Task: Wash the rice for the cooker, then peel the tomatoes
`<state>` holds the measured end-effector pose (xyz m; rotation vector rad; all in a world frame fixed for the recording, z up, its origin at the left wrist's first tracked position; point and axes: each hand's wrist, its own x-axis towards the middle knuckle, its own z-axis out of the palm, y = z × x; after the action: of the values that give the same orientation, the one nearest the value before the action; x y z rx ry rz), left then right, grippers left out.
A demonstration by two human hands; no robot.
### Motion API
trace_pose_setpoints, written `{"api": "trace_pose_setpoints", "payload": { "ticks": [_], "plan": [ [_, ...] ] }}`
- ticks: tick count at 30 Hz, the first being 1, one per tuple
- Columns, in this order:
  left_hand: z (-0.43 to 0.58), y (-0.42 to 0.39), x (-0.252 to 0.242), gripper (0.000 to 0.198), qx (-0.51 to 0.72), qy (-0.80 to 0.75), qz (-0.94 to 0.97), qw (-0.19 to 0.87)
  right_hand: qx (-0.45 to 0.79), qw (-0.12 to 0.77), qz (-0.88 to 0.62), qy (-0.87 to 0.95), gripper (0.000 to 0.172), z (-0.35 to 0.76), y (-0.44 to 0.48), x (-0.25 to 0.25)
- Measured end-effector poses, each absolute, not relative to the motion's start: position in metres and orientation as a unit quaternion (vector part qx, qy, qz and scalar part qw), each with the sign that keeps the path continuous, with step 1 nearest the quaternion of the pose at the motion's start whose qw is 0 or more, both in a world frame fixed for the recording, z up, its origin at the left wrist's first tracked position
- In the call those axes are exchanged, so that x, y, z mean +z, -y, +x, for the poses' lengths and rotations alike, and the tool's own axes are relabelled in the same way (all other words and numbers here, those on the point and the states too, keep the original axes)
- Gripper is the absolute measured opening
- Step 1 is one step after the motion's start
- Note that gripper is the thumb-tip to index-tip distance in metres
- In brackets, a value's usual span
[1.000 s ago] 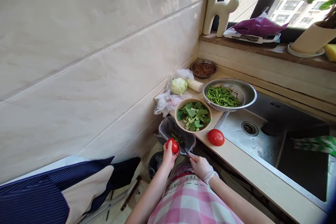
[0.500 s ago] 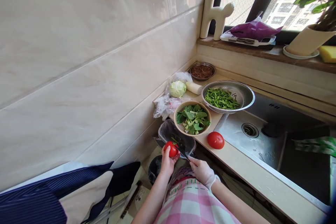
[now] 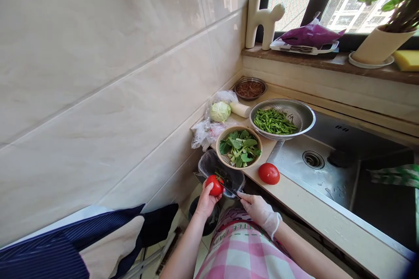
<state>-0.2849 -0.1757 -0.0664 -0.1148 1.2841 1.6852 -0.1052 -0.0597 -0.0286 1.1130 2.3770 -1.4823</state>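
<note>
Gripping the held tomato (image 3: 215, 186) in the bare left hand (image 3: 206, 200), fingers clamped round its side, off the counter (image 3: 294, 195) and over the bin (image 3: 203, 162) below the front-left corner. Right hand (image 3: 258, 210), clear glove on, fingers closed round the knife (image 3: 233, 192) handle; blade reaches the tomato, can't tell if touching or cutting in. Second tomato (image 3: 269, 174) sits at the counter's front edge, just beside the sink's (image 3: 296, 154) near-left corner. Basket (image 3: 225, 158) with leafy greens (image 3: 242, 146) at the front-left corner; colander (image 3: 303, 115) with green pieces (image 3: 274, 122) behind, by the sink's left edge. Cabbage (image 3: 220, 112) near the wall-side edge.
</note>
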Motion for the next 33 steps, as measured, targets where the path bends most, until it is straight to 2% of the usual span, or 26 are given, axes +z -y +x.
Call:
{"api": "trace_pose_setpoints", "payload": {
  "ticks": [5,9,15,20,24,30,33],
  "plan": [
    [-0.268,0.171,-0.075,0.048,0.713,-0.547,-0.069,0.433,-0.497,0.061,0.382,-0.777,0.039,-0.108,0.072,-0.036],
    [-0.248,0.168,-0.079,0.055,0.731,-0.559,-0.068,0.386,-0.503,0.067,0.394,-0.766,0.040,-0.111,0.076,-0.040],
    [-0.248,0.173,-0.075,0.056,0.741,-0.530,-0.066,0.406,-0.510,0.062,0.412,-0.752,0.040,-0.108,0.072,-0.049],
    [-0.270,0.179,-0.066,0.060,0.704,-0.560,-0.017,0.436,-0.394,0.129,0.401,-0.817,0.043,-0.104,0.067,-0.035],
    [-0.285,0.167,-0.067,0.067,0.655,-0.643,-0.001,0.396,-0.303,0.154,0.390,-0.856,0.044,-0.101,0.069,-0.017],
    [-0.293,0.167,-0.069,0.065,0.652,-0.659,-0.019,0.375,-0.327,0.142,0.426,-0.832,0.047,-0.082,0.061,-0.009],
    [-0.283,0.172,-0.067,0.062,0.665,-0.640,-0.028,0.385,-0.327,0.165,0.424,-0.829,0.042,-0.081,0.052,0.001]
  ]
}}
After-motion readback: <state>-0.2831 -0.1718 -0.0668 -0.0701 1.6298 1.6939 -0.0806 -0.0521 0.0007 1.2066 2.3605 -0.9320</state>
